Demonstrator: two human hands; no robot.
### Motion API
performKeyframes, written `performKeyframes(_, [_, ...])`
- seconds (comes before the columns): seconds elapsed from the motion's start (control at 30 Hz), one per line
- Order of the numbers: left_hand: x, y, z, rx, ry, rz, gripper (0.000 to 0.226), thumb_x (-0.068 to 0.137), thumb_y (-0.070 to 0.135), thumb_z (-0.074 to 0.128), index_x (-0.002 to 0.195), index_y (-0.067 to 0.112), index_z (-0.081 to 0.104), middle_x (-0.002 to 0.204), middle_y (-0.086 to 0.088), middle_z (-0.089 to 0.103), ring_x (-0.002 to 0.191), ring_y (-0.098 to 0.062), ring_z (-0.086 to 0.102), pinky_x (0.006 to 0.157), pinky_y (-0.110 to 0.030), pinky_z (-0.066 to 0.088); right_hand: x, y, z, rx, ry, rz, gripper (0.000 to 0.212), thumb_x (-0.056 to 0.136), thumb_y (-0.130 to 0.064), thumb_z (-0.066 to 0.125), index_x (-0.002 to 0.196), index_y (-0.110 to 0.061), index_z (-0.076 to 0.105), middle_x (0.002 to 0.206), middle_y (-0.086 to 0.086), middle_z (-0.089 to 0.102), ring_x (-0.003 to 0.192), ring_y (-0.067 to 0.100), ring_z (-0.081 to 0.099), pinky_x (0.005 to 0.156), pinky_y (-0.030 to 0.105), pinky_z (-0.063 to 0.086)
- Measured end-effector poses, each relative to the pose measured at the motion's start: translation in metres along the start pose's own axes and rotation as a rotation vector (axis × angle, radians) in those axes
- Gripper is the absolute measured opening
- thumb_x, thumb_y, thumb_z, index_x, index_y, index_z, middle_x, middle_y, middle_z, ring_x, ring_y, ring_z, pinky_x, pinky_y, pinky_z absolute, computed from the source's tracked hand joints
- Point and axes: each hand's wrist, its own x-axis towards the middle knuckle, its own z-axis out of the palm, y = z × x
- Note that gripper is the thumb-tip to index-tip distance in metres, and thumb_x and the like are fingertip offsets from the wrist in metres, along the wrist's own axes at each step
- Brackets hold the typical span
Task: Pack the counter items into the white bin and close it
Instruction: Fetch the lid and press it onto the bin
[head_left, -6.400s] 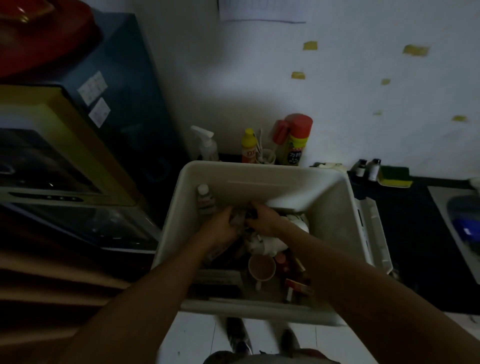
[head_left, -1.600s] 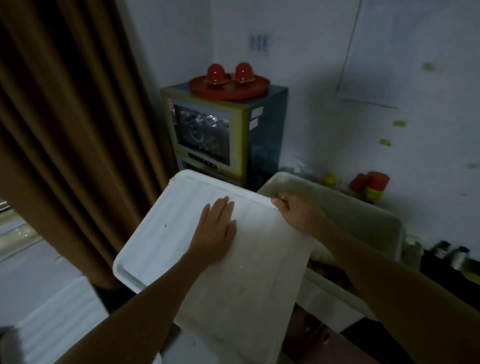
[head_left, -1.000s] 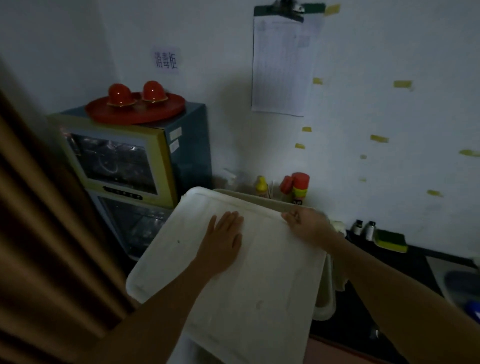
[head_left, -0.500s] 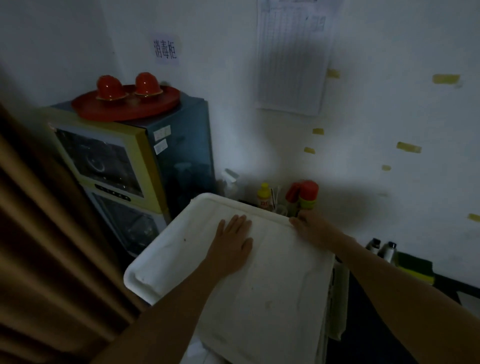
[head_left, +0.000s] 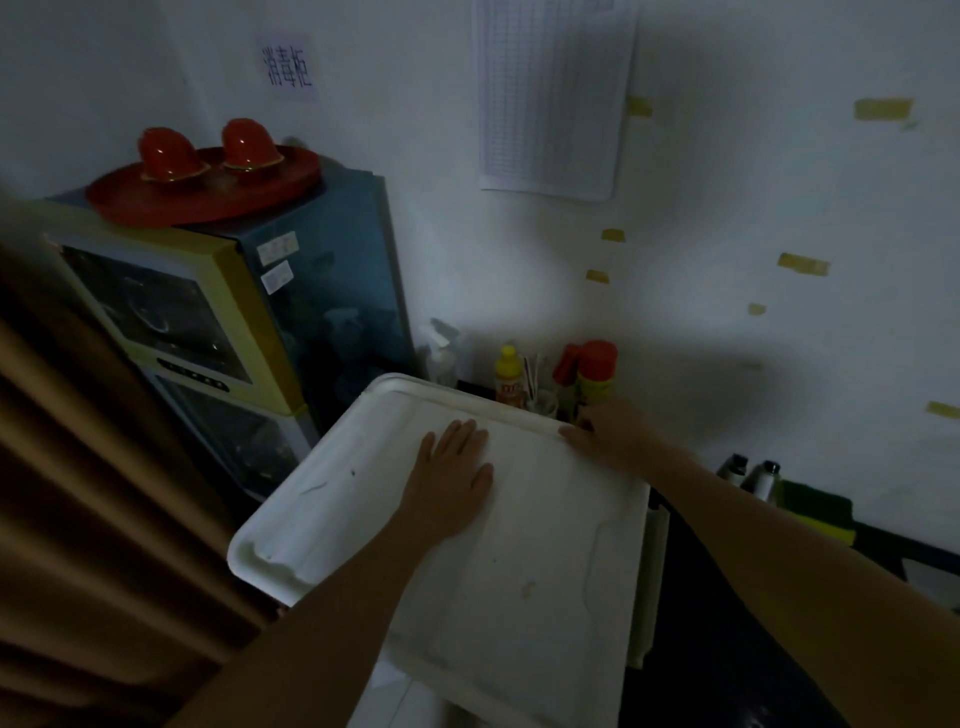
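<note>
Curtain (head_left: 78, 519), brown and pleated, fills the left edge. Beside it stands a yellow-fronted cabinet (head_left: 182, 322) with glass doors. A red tray (head_left: 208, 202) sits on its top, carrying two red domed pieces.

Centre frame: the white lid (head_left: 467, 582) lies over the white bin (head_left: 653, 571), its near-left corner overhanging toward the curtain. Only a pale strip of the bin shows, under the lid's right edge. Whether the lid is fully seated cannot be told.

The left hand (head_left: 452, 483) lies palm down on the middle of the lid, fingers straight and close together, grasping nothing. The right hand (head_left: 613, 431) holds the lid's far rim near its right corner, thumb on top and fingers curled over the edge.

Behind the lid, against the wall, stand a yellow bottle (head_left: 508, 376) and a red-capped can (head_left: 597, 374). Further right, on the dark counter (head_left: 727, 649), two small bottles (head_left: 753, 473) stand just beside a green-and-yellow sponge (head_left: 815, 509).
</note>
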Motion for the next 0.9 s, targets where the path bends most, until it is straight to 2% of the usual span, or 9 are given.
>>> performKeyframes(0.07, [-0.001,0.000,0.000,0.001,0.004,0.006,0.057,0.102,0.043,0.022,0.153,0.020,0.017,0.162,-0.001,0.012,0.150,-0.015,0.003,0.122,-0.041,0.000,-0.002,0.002,0.003,0.015,0.016,-0.004,0.032,0.092,-0.049,0.052,0.071,-0.025,0.048,0.068,-0.009,0.041,0.067,0.015,0.048,0.052,0.026,0.030])
performKeyframes(0.17, [-0.002,-0.001,0.000,0.003,0.012,0.010,0.056,0.102,0.042,0.023,0.153,0.020,0.018,0.162,0.000,0.013,0.150,-0.015,0.004,0.122,-0.041,0.000,-0.004,0.005,0.007,0.206,0.102,0.042,0.021,0.085,-0.043,0.063,0.086,-0.024,0.054,0.075,-0.010,0.049,0.072,0.013,0.052,0.059,0.027,0.036])
performKeyframes(0.23, [-0.001,0.000,0.000,0.010,0.021,0.009,0.055,0.102,0.041,0.023,0.153,0.020,0.019,0.162,0.000,0.014,0.150,-0.015,0.005,0.122,-0.041,0.001,-0.003,0.004,0.008,0.197,0.137,0.024,0.019,0.084,-0.041,0.065,0.090,-0.024,0.058,0.079,-0.010,0.052,0.076,0.013,0.055,0.063,0.027,0.037])
performKeyframes(0.4, [0.001,-0.001,-0.001,-0.004,0.017,-0.019,0.055,0.102,0.042,0.022,0.152,0.021,0.021,0.161,0.000,0.015,0.149,-0.015,0.007,0.122,-0.041,0.002,-0.003,0.007,0.021,0.126,0.161,-0.035,0.026,0.093,-0.041,0.054,0.104,-0.019,0.062,0.102,0.001,0.057,0.095,0.017,0.051,0.076,0.028,0.037])
performKeyframes(0.57, [0.000,-0.001,0.000,-0.007,0.030,-0.035,0.055,0.102,0.041,0.023,0.152,0.020,0.022,0.161,-0.002,0.015,0.149,-0.017,0.007,0.122,-0.040,0.002,-0.013,-0.001,0.027,0.113,0.204,-0.032,0.027,0.100,-0.034,0.046,0.112,-0.015,0.060,0.111,0.004,0.054,0.106,0.020,0.047,0.092,0.031,0.036])
performKeyframes(0.8, [0.004,-0.001,-0.008,0.006,0.020,-0.037,0.056,0.102,0.041,0.023,0.153,0.020,0.017,0.162,-0.002,0.010,0.150,-0.017,0.002,0.122,-0.040,-0.001,-0.008,-0.007,0.028,0.266,0.250,0.021,0.022,0.099,-0.032,0.047,0.106,-0.014,0.059,0.108,0.004,0.053,0.103,0.021,0.047,0.088,0.033,0.039])
performKeyframes(0.9, [0.001,-0.001,-0.006,0.010,-0.010,-0.038,0.056,0.102,0.040,0.022,0.154,0.020,0.014,0.163,-0.002,0.008,0.150,-0.016,0.000,0.122,-0.041,-0.002,-0.008,-0.007,0.029,0.245,0.275,0.000,0.022,0.099,-0.031,0.048,0.103,-0.013,0.060,0.106,0.006,0.054,0.098,0.022,0.048,0.086,0.035,0.041])
